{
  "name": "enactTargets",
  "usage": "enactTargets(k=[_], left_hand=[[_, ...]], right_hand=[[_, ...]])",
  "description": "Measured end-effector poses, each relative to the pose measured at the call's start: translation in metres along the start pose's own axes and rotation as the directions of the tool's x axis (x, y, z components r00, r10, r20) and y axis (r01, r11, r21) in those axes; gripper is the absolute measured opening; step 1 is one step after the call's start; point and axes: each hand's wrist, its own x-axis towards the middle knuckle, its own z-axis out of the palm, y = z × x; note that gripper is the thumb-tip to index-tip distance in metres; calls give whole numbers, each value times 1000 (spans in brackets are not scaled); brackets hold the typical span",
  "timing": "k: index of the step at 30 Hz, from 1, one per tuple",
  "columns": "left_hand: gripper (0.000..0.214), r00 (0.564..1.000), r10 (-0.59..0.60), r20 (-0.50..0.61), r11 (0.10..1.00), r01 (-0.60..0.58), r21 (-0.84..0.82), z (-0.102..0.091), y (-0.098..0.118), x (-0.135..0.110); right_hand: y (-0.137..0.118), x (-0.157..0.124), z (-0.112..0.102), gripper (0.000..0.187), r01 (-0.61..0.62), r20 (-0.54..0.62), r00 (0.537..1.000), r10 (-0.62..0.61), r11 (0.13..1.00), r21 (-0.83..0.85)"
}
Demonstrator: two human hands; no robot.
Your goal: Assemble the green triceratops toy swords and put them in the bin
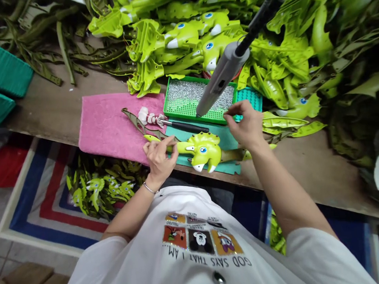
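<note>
Lime-green triceratops toy with blue eye is being gripped by L hand, fingers closed round a narrow green part, and is being kept above teal mat at bench edge. R hand is being held just beside green tray, fingertips pinched narrow; whether anything small is being held there can't be told. Silver studs are being held in that tray, and grey tool on a black rod is being suspended over it, tip near tray rim.

Pink towel is being used as a pad on wooden bench. Black-handled tool, white-and-pink part and olive toy piece are being left on or by it. Heaps of green toy parts are being piled behind, more on striped floor mat. Metal bracelet is being worn on L wrist. White T-shirt is being worn, its print read upside down: "GOD SAYS THAT I AM", above cartoon panels, small text illegible.
</note>
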Motion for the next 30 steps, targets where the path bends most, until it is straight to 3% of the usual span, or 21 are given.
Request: enactTargets(k=[3,7,10,12,15,19,22,24,27,30], left_hand=[[21,999,26,46,999,-27,35,-3,0,0],[24,997,68,21,997,-69,29,-12,-5,-4],[33,997,-70,-38,997,69,-27,-18,-14,-11],[48,967,-227,-114,967,210,-142,-17,-20,-16],[59,877,-458,-149,839,370,-399,-7,-29,-21],[56,735,-676,41,515,512,-688,11,-31,-22],[49,664,-713,226,301,580,-757,17,-27,-19],[41,641,-700,313,208,603,-770,17,-24,-17],[28,607,-705,368,122,614,-779,17,-19,-15],[27,577,-721,382,70,610,-789,16,-15,-12]], right_hand=[[4,19,16,20,-11,91,996,15,999,-47],[6,35,29,31,-62,121,989,83,984,-166],[9,40,33,35,-71,123,987,107,962,-265],[12,43,36,34,-62,117,988,103,949,-308],[17,47,41,32,-52,92,992,82,955,-293],[14,45,34,24,-75,50,995,85,981,-180],[-7,26,8,19,-78,40,996,84,988,-134],[-31,7,-8,18,-43,151,987,54,996,-74],[-74,-17,-8,13,103,359,919,-161,979,174],[-111,-20,25,12,266,417,817,-398,902,339]])
